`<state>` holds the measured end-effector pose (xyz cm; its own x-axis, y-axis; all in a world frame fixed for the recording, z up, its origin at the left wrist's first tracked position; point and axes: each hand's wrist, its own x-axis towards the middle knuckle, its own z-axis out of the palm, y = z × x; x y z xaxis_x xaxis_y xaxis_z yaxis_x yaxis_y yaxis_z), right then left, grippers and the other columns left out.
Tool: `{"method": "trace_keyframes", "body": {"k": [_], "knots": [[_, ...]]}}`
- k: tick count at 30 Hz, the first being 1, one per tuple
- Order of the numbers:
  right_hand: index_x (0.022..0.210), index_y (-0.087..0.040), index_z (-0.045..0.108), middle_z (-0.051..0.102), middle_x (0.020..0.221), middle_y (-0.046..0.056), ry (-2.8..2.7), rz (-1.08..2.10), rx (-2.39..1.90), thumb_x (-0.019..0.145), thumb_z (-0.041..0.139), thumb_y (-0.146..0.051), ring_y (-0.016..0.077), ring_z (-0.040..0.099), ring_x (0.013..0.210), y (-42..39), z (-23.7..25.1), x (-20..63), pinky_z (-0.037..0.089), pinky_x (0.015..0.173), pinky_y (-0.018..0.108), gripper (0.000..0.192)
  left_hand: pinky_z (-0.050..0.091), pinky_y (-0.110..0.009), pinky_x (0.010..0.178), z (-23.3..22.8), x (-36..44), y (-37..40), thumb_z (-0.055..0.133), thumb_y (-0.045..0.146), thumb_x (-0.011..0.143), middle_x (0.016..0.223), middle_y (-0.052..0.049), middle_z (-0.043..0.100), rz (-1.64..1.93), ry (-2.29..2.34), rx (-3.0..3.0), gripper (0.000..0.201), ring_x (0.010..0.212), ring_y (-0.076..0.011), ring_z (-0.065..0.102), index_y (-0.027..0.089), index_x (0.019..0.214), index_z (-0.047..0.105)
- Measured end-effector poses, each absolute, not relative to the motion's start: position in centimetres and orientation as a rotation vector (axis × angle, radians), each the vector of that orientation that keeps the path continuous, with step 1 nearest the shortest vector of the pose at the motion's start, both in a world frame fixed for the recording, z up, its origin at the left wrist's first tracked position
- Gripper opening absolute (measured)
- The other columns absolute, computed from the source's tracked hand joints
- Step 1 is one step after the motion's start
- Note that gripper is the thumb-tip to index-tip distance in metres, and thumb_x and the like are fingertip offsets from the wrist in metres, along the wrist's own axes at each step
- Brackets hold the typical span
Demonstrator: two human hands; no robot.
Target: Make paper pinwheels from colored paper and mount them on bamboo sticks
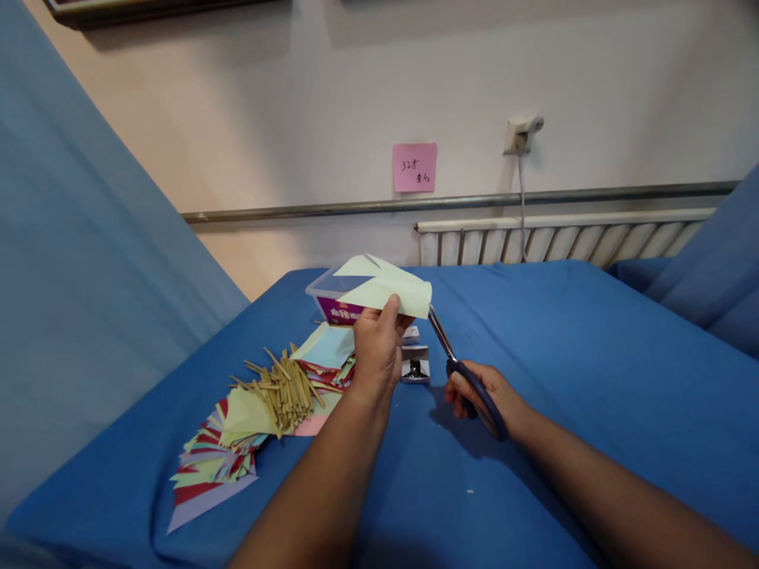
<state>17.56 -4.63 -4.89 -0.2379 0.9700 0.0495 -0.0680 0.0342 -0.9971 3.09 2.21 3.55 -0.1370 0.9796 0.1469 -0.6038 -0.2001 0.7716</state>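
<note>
My left hand (379, 348) pinches a pale green sheet of paper (385, 286) above the table, thumb on top. Pointed flaps split by a cut spread from the sheet's left end, and its right end curls. In my right hand (480, 393) is a pair of scissors (471, 383) with dark blue handles. Their metal blades point up and left, the tips at the paper's right edge; whether they grip the paper I cannot tell. Behind the paper stands a clear plastic tub (326, 296) with a purple label, partly hidden.
Left of my arm lie a bundle of thin tan sticks (290, 395) and a fanned stack of coloured paper pieces (213, 454). A small white open box (415, 365) sits beyond my hands. A blue cloth (569, 340) covers the table; a radiator (569, 237) runs along the wall.
</note>
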Motion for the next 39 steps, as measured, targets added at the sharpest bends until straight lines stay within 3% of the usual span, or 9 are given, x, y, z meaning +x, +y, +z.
{"method": "trace_keyframes", "body": {"k": [4,8,12,16,22,26,34,39], "knots": [[0.077,-0.016,0.061,0.068,0.075,0.007,-1.076,1.363,-0.972,0.073,0.063,-0.067,0.0126,0.058,0.054,-4.4,-4.1,17.5,0.044,0.05,0.025,0.051,0.051,-0.036,0.087,3.6,3.4,2.0,0.077,0.026,0.068,0.096,-0.01,0.073,1.624,0.605,0.845,0.031,0.089,-0.0205,0.069,0.011,0.095,0.069],[0.082,-0.019,0.059,0.069,0.092,0.008,-0.771,1.284,-0.785,0.076,0.069,-0.055,0.018,0.064,0.077,-3.5,-2.9,18.9,0.047,0.06,0.027,0.038,0.052,-0.037,0.085,2.3,4.5,1.2,0.078,0.031,0.067,0.097,-0.012,0.073,1.396,0.642,0.946,0.035,0.087,-0.0223,0.069,0.011,0.095,0.07],[0.078,-0.019,0.057,0.061,0.074,0.0,-0.703,1.083,-0.765,0.07,0.077,-0.038,0.014,0.058,0.067,-2.3,-2.6,20.8,0.045,0.06,0.026,0.028,0.052,-0.034,0.082,0.3,5.6,0.6,0.075,0.035,0.07,0.098,-0.012,0.073,1.178,0.738,1.12,0.037,0.084,-0.0215,0.068,0.011,0.097,0.072],[0.081,-0.019,0.057,0.056,0.071,-0.004,-0.69,0.833,-0.918,0.062,0.08,-0.03,0.0107,0.052,0.06,-1.9,-2.7,21.4,0.043,0.057,0.024,0.032,0.053,-0.033,0.07,-0.5,5.9,0.3,0.071,0.038,0.072,0.083,-0.011,0.074,1.083,0.973,1.337,0.031,0.072,-0.0216,0.067,0.011,0.086,0.074],[0.082,-0.019,0.054,0.051,0.061,-0.007,-0.85,0.521,-1.227,0.064,0.074,-0.03,0.0083,0.042,0.048,-2.9,-1.8,20.7,0.038,0.046,0.023,0.029,0.051,-0.034,0.086,0.7,5.9,0.1,0.075,0.034,0.068,0.104,-0.01,0.073,1.322,1.027,1.414,0.029,0.095,-0.0242,0.068,0.015,0.09,0.073],[0.083,-0.02,0.053,0.051,0.061,-0.007,-0.895,0.495,-1.248,0.065,0.071,-0.03,0.0086,0.044,0.049,-3.1,-1.7,20.5,0.039,0.047,0.023,0.027,0.052,-0.036,0.085,0.5,6.0,0.2,0.076,0.032,0.066,0.096,-0.011,0.074,1.382,1.083,1.321,0.027,0.09,-0.0253,0.069,0.015,0.086,0.073],[0.083,-0.019,0.054,0.05,0.058,-0.007,-0.908,0.547,-1.267,0.066,0.073,-0.036,0.0092,0.043,0.048,-3.0,-1.9,20.7,0.04,0.048,0.025,0.03,0.053,-0.036,0.082,-0.1,6.0,0.5,0.079,0.037,0.065,0.107,-0.014,0.072,1.398,0.877,1.0,0.052,0.087,-0.0236,0.069,0.012,0.109,0.068],[0.083,-0.02,0.055,0.051,0.06,-0.005,-0.893,0.521,-1.269,0.066,0.073,-0.037,0.0095,0.043,0.049,-3.2,-1.6,20.6,0.04,0.047,0.025,0.03,0.052,-0.035,0.084,-0.1,6.0,0.4,0.079,0.034,0.065,0.107,-0.013,0.072,1.355,0.907,1.042,0.048,0.089,-0.0233,0.069,0.014,0.108,0.069]]}}
